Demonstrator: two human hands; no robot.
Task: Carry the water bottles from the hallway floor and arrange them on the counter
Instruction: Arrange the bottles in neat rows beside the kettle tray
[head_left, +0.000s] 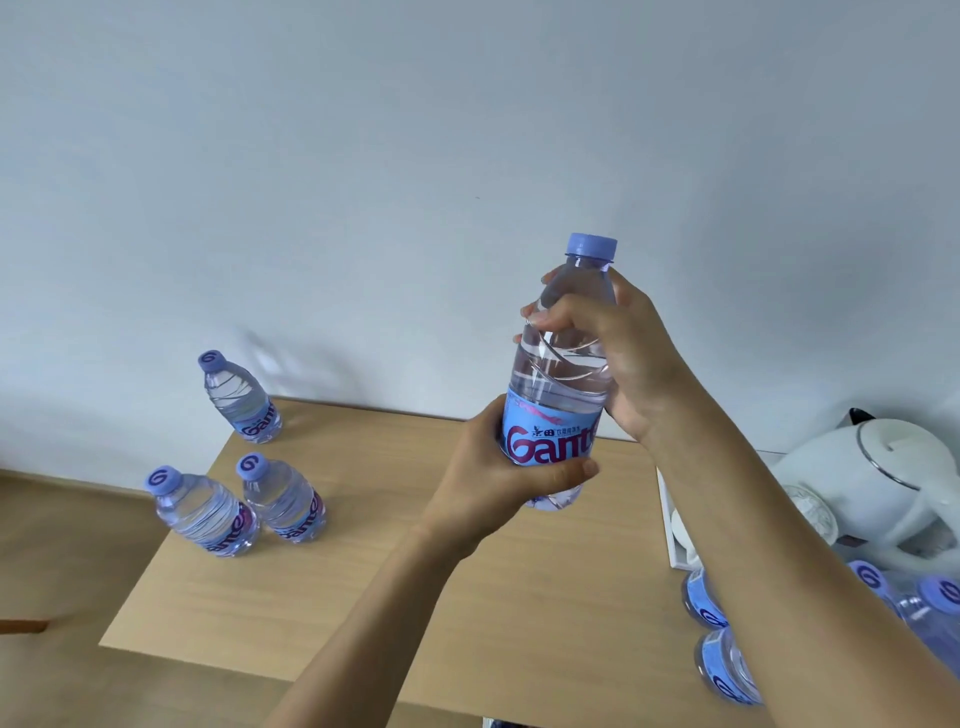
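Note:
A clear water bottle (558, 379) with a blue label and purple cap is held upright in the air above the wooden counter (363, 561). My left hand (498, 478) grips its lower labelled part from the left. My right hand (618, 358) grips its upper shoulder from the right. Three more bottles stand on the counter's left side: one at the back (240, 397) and two nearer the front, the left one (205, 512) beside the right one (283, 499). Several bottles (727, 660) stand at the right, partly hidden behind my right forearm.
A white electric kettle (878, 478) sits at the right, beside a white tray edge (670, 530). A plain white wall rises behind the counter. Wooden floor (57, 571) lies beyond the counter's left edge.

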